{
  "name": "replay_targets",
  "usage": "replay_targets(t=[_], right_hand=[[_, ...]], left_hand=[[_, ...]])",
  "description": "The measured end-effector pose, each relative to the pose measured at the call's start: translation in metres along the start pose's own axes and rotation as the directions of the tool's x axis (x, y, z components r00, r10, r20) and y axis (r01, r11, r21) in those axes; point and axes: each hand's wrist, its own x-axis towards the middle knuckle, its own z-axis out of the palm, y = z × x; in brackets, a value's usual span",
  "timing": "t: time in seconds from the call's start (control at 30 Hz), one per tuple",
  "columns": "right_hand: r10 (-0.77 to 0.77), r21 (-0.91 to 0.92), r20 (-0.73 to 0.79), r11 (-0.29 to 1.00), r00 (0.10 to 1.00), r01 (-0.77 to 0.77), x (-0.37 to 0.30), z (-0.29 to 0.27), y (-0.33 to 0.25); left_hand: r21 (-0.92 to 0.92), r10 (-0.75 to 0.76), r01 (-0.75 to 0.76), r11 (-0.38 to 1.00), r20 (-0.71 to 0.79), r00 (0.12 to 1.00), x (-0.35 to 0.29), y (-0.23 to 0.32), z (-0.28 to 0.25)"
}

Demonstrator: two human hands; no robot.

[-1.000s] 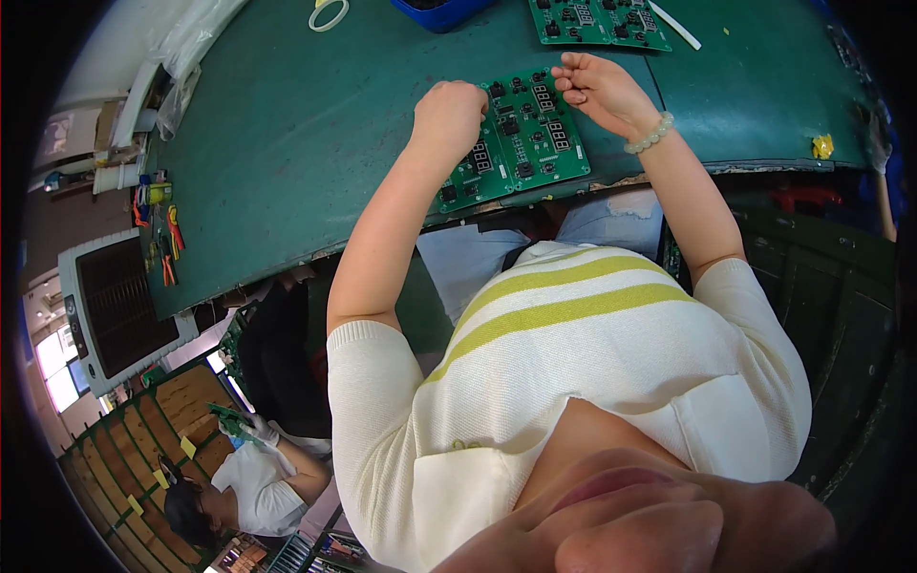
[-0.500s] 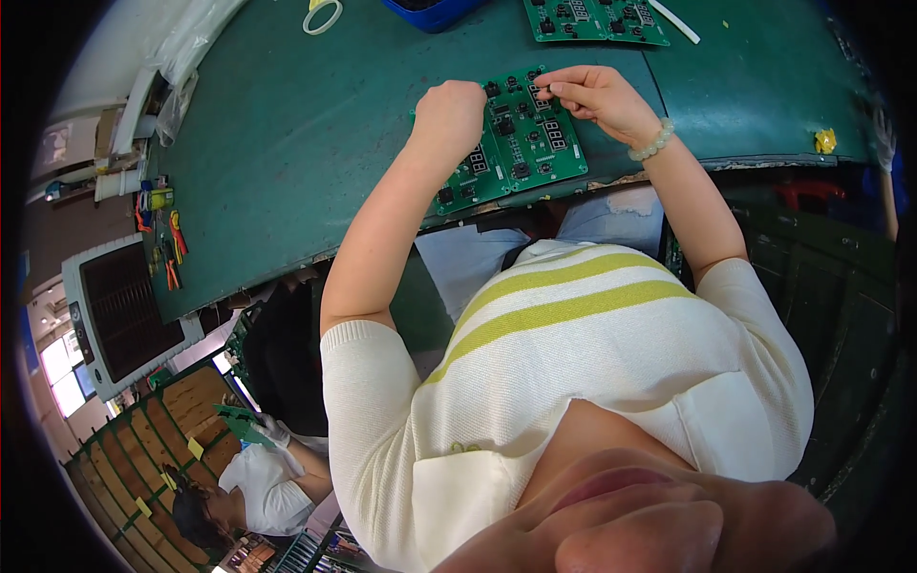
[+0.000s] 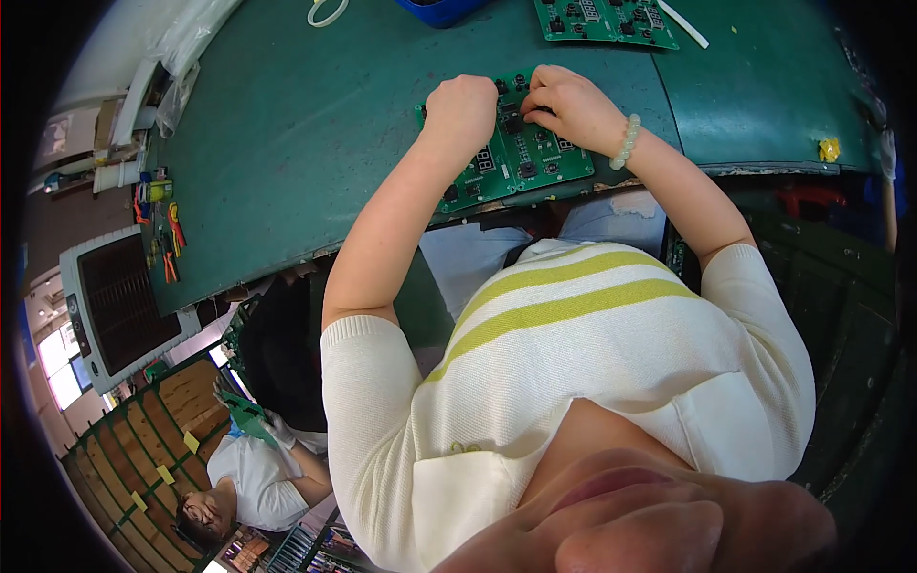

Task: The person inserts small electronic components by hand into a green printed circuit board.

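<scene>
A green circuit board panel with black parts and several digit displays lies at the front edge of the green table. My left hand is closed over its left half, the fingertips hidden behind the knuckles. Over its upper right part my right hand, with a pale bead bracelet on the wrist, has its fingers bent in and close together at the black components. Whatever is between the fingertips of either hand is too small or too covered to make out.
Another green circuit board panel and a white strip lie farther back. A blue container, a pale ring and a yellow scrap are on the table. Pliers hang left; a gloved co-worker holds a board.
My right hand has moved left and inward over the board, its fingers now curled down at the components. My left hand has hardly shifted on the board. The view has turned slightly.
</scene>
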Motion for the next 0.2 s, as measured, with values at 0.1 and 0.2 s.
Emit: replay_targets(t=[0.1, 0.2], right_hand=[[-0.034, -0.079, 0.07, 0.996, 0.997, 0.04, 0.006, -0.004, -0.003], [-0.024, -0.176, 0.219, 0.982, 0.975, 0.064, 0.016, -0.009, -0.005]], left_hand=[[0.0, -0.026, 0.026, 1.0, -0.012, 1.0, 0.002, 0.002, 0.0], [-0.021, -0.007, 0.008, 1.0, 0.034, 0.999, 0.01, -0.005, 0.002]])
